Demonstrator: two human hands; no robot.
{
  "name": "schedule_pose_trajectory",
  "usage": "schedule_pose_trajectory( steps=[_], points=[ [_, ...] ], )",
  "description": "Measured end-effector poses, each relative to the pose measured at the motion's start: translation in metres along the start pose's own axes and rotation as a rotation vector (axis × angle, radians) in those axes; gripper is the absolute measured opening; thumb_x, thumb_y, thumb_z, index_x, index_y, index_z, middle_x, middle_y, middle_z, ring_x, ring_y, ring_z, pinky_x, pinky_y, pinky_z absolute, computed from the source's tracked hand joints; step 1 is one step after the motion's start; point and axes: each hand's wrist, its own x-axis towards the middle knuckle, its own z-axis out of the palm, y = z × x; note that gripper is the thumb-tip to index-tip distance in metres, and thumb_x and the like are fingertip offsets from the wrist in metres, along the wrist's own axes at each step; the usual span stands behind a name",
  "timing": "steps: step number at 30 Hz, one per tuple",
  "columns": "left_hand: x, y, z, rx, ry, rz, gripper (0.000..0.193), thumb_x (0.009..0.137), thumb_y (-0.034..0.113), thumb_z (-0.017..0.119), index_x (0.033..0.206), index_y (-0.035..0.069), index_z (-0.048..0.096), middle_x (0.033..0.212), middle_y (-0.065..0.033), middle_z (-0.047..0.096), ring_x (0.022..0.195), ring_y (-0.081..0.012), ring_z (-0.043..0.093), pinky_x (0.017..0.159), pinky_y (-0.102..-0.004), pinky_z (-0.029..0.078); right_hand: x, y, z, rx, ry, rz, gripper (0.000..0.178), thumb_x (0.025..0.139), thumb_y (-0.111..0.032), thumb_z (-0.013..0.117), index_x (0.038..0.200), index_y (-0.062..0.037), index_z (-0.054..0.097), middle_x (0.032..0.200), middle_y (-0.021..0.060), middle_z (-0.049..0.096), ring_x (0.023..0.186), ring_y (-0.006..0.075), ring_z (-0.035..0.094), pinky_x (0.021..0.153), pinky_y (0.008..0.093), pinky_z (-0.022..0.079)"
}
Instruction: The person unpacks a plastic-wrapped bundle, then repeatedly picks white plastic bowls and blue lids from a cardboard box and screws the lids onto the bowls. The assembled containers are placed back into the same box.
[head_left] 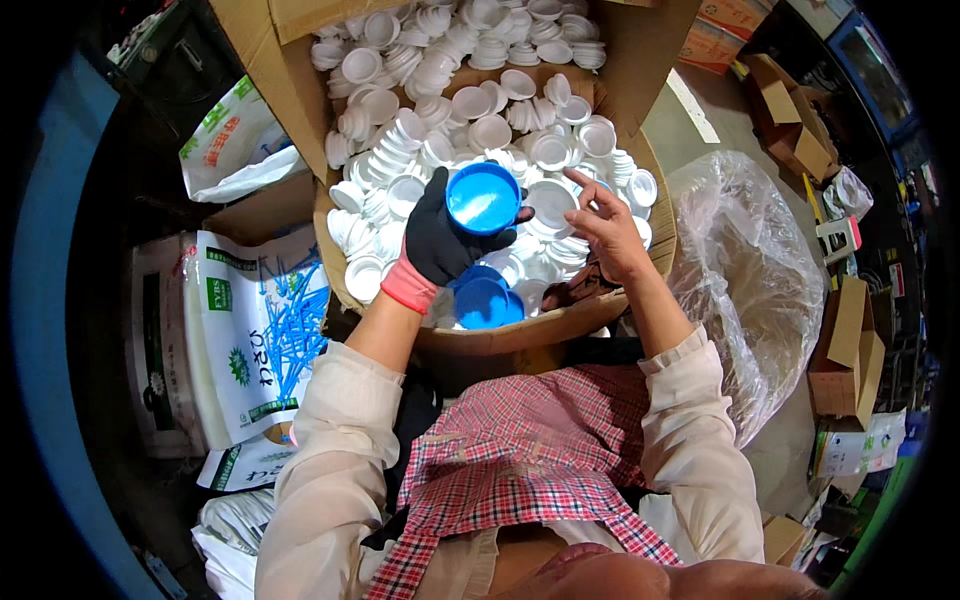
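My left hand, in a black glove with a pink cuff, holds a round blue plastic lid, its shallow inside facing up. Bare and with fingers spread, my right hand hovers just right of it, over many white plastic lids. These fill a large cardboard box in front of me, some nested in stacks. More blue lids lie in the box below my gloved hand. Under my right wrist is a dark brown crumpled thing, whose kind I cannot make out.
Left of the box, thin blue plastic strips lie on a white printed bag. Another printed bag stands farther back. A clear plastic bag sits on the floor at right, beside small open cartons.
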Motion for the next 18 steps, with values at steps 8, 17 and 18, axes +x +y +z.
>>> schedule_pose_trajectory(
  steps=[8, 17, 18],
  points=[
    [0.011, -0.017, 0.015, -0.105, 0.053, 0.123, 0.069, 0.096, 0.049, 0.045, 0.148, 0.01, 0.026, 0.151, -0.0259, 0.026, 0.137, -0.0492, 0.028, 0.101, -0.0616, 0.039, -0.008, -0.014, 0.0, 0.43, -0.206, -0.017, 0.075, 0.068, -0.008, 0.084, 0.13, -0.0127, 0.043, 0.129, 0.0087, 0.045, 0.104, 0.0201, 0.058, 0.082, 0.0363, 0.055],
    [0.003, -0.015, 0.013, 1.937, 0.07, 0.391, 0.063, 0.095, 0.043, 0.048, 0.145, 0.008, 0.031, 0.143, -0.0227, 0.038, 0.132, -0.042, 0.037, 0.102, -0.0547, 0.04, -0.017, -0.022, -0.004, 0.222, -0.129, -0.227, 0.073, 0.072, -0.014, 0.083, 0.136, -0.009, 0.047, 0.133, 0.0086, 0.049, 0.119, 0.0224, 0.052, 0.096, 0.0349, 0.048],
    [0.004, -0.019, 0.012, 2.148, 0.118, 0.471, 0.063, 0.091, 0.038, 0.056, 0.142, 0.007, 0.035, 0.138, -0.0195, 0.045, 0.127, -0.0358, 0.044, 0.102, -0.0491, 0.041, -0.02, -0.025, 0.004, 0.053, -0.13, -0.306, 0.071, 0.073, -0.013, 0.082, 0.135, -0.008, 0.048, 0.134, 0.0091, 0.049, 0.12, 0.0224, 0.051, 0.097, 0.0354, 0.047]
  ],
)
